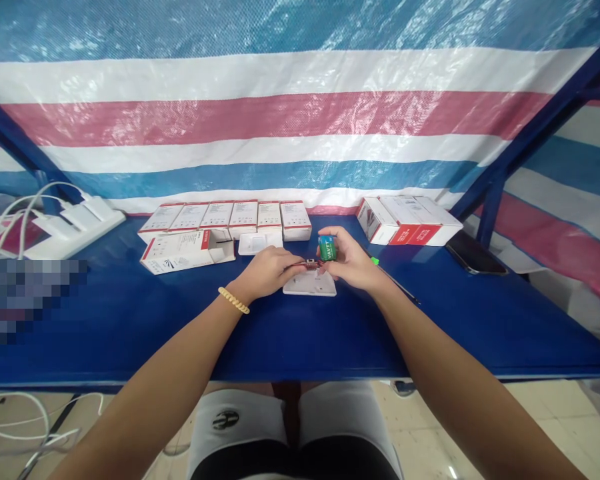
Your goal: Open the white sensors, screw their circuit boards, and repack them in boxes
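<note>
A green battery-like cylinder [328,248] with white lettering sits in my right hand [347,257], held between thumb and fingers. My left hand [270,270] is closed, its thumb and fingertips pinching the edge of a small circuit board [310,264] with reddish wires. Both hands meet over a white plastic housing [310,285], which lies on the blue table just below the board. Behind my left hand is another white plastic piece [253,244]. The undersides of my fingers are hidden.
Several white-and-red boxes [220,217] line the back; an opened box [180,253] lies before them. More boxes [410,220] stand back right, near a black phone [475,253] and a thin screwdriver [397,283]. A power strip [75,227] with cables is at left.
</note>
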A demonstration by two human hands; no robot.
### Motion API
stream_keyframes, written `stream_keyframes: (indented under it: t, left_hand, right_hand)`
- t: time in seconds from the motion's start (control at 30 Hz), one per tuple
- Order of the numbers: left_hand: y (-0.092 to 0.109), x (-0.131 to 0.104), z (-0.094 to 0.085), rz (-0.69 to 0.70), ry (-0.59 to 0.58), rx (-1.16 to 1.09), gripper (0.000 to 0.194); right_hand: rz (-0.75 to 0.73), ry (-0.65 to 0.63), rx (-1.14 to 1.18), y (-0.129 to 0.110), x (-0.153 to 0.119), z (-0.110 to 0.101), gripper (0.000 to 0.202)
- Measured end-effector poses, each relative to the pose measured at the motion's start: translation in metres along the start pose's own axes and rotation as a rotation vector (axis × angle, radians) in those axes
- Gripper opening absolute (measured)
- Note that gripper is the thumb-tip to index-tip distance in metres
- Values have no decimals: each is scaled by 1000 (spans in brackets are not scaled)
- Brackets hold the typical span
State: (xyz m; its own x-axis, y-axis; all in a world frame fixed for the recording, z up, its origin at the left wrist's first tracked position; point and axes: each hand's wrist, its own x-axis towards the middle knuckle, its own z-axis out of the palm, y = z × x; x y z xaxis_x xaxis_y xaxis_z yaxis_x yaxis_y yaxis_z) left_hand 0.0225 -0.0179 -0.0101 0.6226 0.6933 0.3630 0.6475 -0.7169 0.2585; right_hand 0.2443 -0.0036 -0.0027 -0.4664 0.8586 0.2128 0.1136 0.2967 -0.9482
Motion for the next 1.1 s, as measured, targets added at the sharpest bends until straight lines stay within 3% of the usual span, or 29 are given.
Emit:
stream_keyframes:
  t: [0.17,0.37,0.47,0.53,0.67,0.8,0.87,0.93,1.1]
  left_hand:
    - [1,1,2,0,-3,8,37]
    - [0,-1,-1,-30,-25,-90,44]
    - [-2,-4,-4,-40,-94,-159,92]
    - [-3,-4,-5,-60,-150,-171,109]
    - [-5,-5,-6,-152,-176,-134,101]
    - [-4,-5,-8,-180,-102,-214,99]
    - [-2,-5,-10,-187,-21,-344,89]
    - [1,-3,-10,-227,31,-508,66]
    - [5,2,-7,-307,-50,-954,39]
  right_hand:
    - [-54,-73,-55,6,0,4,57]
    - [-101,19,-248,11,2,5,49]
    - [-139,49,-225,10,3,5,47]
    - [-139,50,-171,8,2,3,48]
    - [-76,31,-77,1,1,-7,50]
    - [-78,114,36,-2,0,-15,51]
    - [-104,150,110,-2,1,-13,54]
    - [-143,173,167,-1,1,-8,57]
    - [-230,187,198,0,1,5,59]
